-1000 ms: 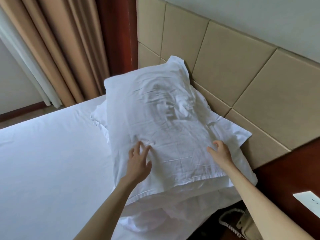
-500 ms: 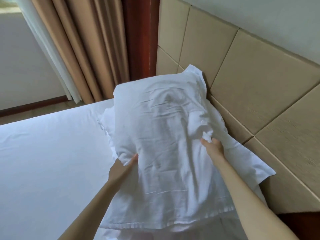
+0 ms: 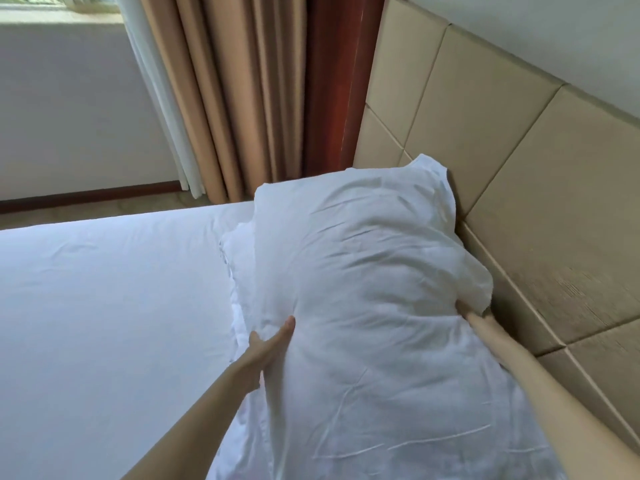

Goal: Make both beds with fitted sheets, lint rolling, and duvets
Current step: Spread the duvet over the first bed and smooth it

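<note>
A white pillow (image 3: 363, 289) lies against the headboard on top of a second white pillow (image 3: 239, 258), of which only the left edge shows. Both rest on the bed with its smooth white fitted sheet (image 3: 104, 306). My left hand (image 3: 272, 348) presses flat against the top pillow's left side, fingers together. My right hand (image 3: 465, 311) is tucked under the pillow's right edge by the headboard, and its fingers are hidden in the fabric.
A beige padded headboard (image 3: 519, 168) runs along the right. Tan curtains (image 3: 221, 98) and a dark red wooden post (image 3: 339, 81) stand behind the bed's far corner. A white wall with a dark skirting board (image 3: 86, 195) lies beyond the bed.
Both hands slid from the pillow's top to its two sides and squeezed it in. The pillow is plumper and pushed toward the headboard. My view moved closer.
</note>
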The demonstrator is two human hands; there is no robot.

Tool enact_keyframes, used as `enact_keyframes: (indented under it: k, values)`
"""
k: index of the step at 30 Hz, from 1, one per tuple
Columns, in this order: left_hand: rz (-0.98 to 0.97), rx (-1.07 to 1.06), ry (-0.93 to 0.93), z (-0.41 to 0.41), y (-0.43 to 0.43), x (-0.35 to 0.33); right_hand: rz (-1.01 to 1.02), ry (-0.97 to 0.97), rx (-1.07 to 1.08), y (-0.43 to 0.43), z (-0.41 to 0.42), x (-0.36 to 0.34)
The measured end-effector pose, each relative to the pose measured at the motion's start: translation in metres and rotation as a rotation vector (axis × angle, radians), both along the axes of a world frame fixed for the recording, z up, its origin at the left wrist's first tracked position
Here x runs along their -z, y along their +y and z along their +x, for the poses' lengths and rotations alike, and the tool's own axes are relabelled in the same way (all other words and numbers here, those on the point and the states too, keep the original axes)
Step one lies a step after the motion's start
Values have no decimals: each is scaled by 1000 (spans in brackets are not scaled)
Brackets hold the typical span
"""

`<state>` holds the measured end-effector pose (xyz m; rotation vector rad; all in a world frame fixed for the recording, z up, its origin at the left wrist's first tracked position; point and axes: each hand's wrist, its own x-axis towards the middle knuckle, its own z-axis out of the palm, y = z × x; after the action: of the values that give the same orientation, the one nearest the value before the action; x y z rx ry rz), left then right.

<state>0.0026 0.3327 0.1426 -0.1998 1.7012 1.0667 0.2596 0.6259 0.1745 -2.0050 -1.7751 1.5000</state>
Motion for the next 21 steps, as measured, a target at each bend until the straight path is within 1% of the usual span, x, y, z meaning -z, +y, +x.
enact_keyframes:
  k: [2,5,7,11,13,16,19,21]
  values:
    - [7,-88,-4,1,8,10,34,-87,-35,-6,-5,9]
    - [76,-180,-40,13,13,12,178,-257,-141,-19,-16,11]
    - [138,-242,-17,24,14,7,284,-296,-172,-25,-17,12]
    - [160,-356,109,31,5,3,468,-345,-173,-44,-17,4]
    - [162,-349,164,30,-5,4,462,-323,-204,-62,-23,-8]
    - [183,-294,249,19,-29,3,436,-200,-219,-92,-36,-32]
    - [220,-261,294,0,-63,-8,490,-64,-187,-133,-51,-54]
    - [257,-252,334,-15,-90,-20,542,-20,-158,-166,-60,-61]
